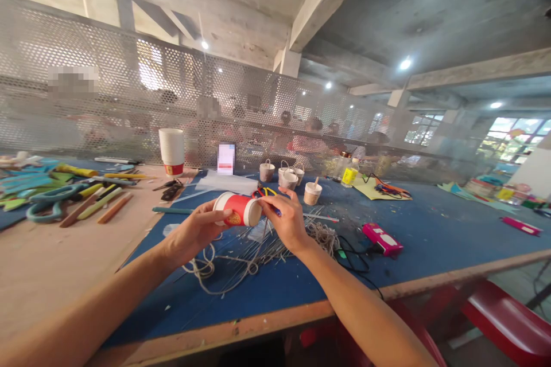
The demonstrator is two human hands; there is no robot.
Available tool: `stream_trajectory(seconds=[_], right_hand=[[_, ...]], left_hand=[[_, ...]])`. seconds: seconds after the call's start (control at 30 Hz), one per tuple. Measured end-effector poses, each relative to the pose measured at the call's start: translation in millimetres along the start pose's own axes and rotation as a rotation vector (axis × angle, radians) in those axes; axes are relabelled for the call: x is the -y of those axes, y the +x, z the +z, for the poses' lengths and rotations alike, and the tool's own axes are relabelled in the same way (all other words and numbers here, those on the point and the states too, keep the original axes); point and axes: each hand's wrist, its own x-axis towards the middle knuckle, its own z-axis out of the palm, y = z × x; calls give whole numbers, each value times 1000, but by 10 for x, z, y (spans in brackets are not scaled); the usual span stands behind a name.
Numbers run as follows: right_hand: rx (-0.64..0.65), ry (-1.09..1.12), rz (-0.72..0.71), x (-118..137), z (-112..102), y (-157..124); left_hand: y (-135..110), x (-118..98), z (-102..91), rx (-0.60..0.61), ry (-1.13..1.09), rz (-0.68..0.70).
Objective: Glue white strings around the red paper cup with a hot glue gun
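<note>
A red and white paper cup (239, 209) lies on its side in the air, with my left hand (202, 221) closed around its wider end. At the cup's narrower end, my right hand (286, 218) is closed in a pinch, thumb and fingertips against the base edge. From beneath those fingers a grey cord (263, 241) runs down to the table; its end at the cup is hidden. Loops of pale cord (202, 266) lie below the cup. Beside my right wrist is a tangled heap of cord (322, 236), with thin clear sticks (275, 249) next to it.
A stack of paper cups (172, 152), a phone (226, 159) and small cord-covered cups (288, 178) stand along the perforated screen (258, 109). Right are a yellow-labelled bottle (349, 174) and a magenta device (382, 239) with black cable. Scissors (51, 202) and tools lie left.
</note>
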Motion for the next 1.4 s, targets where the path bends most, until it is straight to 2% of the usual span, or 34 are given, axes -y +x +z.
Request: stream_trajectory(seconds=[0.17, 0.33, 0.57, 0.73, 1.07, 1.4], right_hand=[[51, -108, -82, 48, -26, -14], [112, -132, -139, 87, -46, -20], [88, -71, -176, 1, 3, -27], [83, 31, -126, 23, 22, -15], [32, 224, 69, 59, 2, 16], [77, 379, 213, 128, -55, 42]], left_hand=[[15, 21, -20, -6, -13, -35], [45, 13, -5, -50, 99, -86], [46, -19, -11, -71, 147, -63], [32, -14, -6, -30, 219, -15], [26, 2, -20, -28, 209, 7], [11, -19, 29, -52, 169, 14]])
